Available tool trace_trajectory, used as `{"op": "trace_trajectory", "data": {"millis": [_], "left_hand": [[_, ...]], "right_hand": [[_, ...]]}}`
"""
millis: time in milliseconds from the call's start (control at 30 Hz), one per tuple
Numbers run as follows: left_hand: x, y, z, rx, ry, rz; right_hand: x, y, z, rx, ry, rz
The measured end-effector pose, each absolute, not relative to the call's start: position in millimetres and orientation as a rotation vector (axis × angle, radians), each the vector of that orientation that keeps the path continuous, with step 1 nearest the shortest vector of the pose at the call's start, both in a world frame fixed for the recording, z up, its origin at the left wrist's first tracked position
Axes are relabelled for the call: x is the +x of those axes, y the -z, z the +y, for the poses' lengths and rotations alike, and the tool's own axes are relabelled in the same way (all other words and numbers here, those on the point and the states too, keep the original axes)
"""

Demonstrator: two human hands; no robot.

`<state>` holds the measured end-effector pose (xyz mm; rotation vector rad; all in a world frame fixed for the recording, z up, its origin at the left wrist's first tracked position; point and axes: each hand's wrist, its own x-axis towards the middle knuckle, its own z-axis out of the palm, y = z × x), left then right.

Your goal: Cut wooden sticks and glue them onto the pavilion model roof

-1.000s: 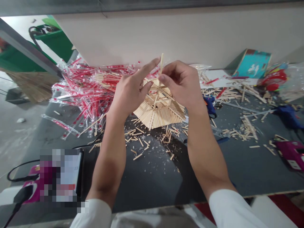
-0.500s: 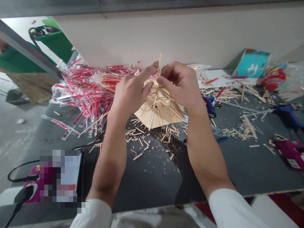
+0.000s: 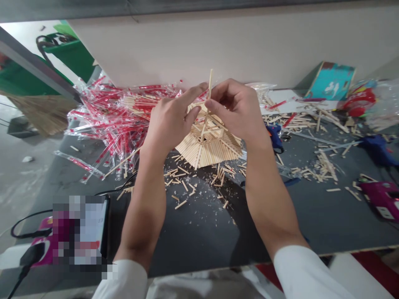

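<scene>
Pinching a thin wooden stick [image 3: 210, 85] between thumb and fingers, the right hand [image 3: 238, 109] is holding it nearly upright over a wooden-stick model [image 3: 207, 155]. The left hand [image 3: 170, 120] is holding its thumb and index finger apart, the index reaching close to the stick; whether it is touching, I cannot tell. The model is sitting on the dark grey table [image 3: 193, 245], between and beyond the forearms, its sloping lower tier of close-laid sticks spreading beneath a smaller open frame. Short stick offcuts [image 3: 183, 185] are lying scattered in front of it. Red-and-clear plastic wrappers [image 3: 115, 124] are heaping up beyond the left hand. Near the right forearm, a blue tool [image 3: 275, 138] is showing only partly, while a magenta power strip [image 3: 378, 199] is lying at the far right.
</scene>
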<state>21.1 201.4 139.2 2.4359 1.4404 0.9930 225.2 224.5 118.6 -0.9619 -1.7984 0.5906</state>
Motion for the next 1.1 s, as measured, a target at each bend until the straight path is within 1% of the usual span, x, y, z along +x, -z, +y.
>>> {"op": "trace_trajectory", "data": {"millis": [200,533,767,1100], "left_hand": [[17.6,-141.7,200.4,2.509,-0.938,1.439],[18.4,-138.7,200.4,2.538,-1.076,1.395],[22.7,-139.8,198.0,2.510,-1.091,1.450],[40.0,-132.1,199.7,2.463,-1.313,1.493]], "right_hand": [[224.7,-118.2,226.0,-0.891,-0.596,-1.780],[224.3,-121.2,224.6,-0.845,-0.657,-1.758],[222.7,-122.6,222.4,-0.810,-0.698,-1.729],[222.3,-120.9,224.9,-0.811,-0.703,-1.745]]}}
